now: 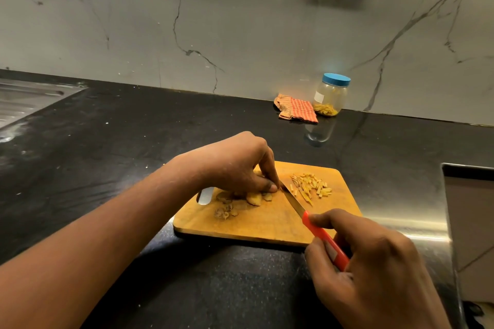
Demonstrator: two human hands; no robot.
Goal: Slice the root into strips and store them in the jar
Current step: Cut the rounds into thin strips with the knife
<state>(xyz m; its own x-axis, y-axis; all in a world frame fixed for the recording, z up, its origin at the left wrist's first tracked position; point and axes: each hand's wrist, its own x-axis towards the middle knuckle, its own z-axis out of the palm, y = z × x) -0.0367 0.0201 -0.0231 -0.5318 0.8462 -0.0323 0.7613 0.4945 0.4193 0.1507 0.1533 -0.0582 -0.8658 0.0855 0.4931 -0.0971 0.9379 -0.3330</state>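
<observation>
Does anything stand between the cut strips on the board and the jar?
Only the blue lid, which sits on the jar and closes its mouth. The checked cloth lies left of the jar, just off the line from the strips on the cutting board.

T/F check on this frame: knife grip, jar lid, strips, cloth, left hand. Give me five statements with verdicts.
1. The right hand grips the knife by its red handle. True.
2. The jar stands open with its lid off. False: the blue lid is on the jar.
3. A pile of cut strips lies on the cutting board, to the right of the blade. True.
4. The checked cloth lies on the cutting board. False: it lies on the counter next to the jar, near the wall.
5. The left hand holds the root down on the board. True.
</observation>
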